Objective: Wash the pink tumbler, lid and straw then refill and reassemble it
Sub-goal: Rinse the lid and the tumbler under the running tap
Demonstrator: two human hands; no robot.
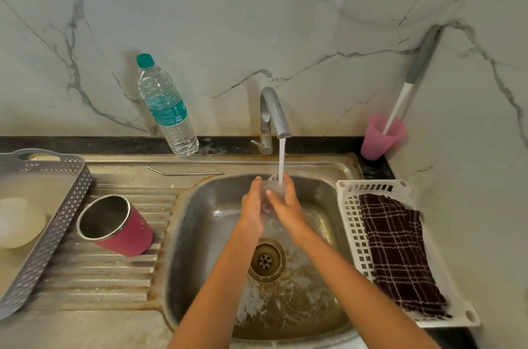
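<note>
Currently both hands meet over the sink basin (197,217), directly under the running tap (275,113). The left hand (251,206) cups a small clear lid (271,188) from its side, fingers lightly curled and pointing up; the right hand (288,207) holds it from the other side, thumb laid across its front. The water stream (282,160) falls onto the lid's upper edge. Being transparent, wet and largely covered by the hands, the lid shows no clear outline. The pink tumbler (118,227) lies tilted on the ribbed drainboard (114,277), mouth facing the camera, well apart from the hands. The metal straw (185,172) lies flat on the ledge behind the basin. A grey tray (57,223) borders the drainboard on the left and is cut off by the frame edge; a white basket (351,223) holding a checked cloth (400,251) sits just beside the basin's right rim. The basin floor around the drain (267,260) is open below the forearms.
</note>
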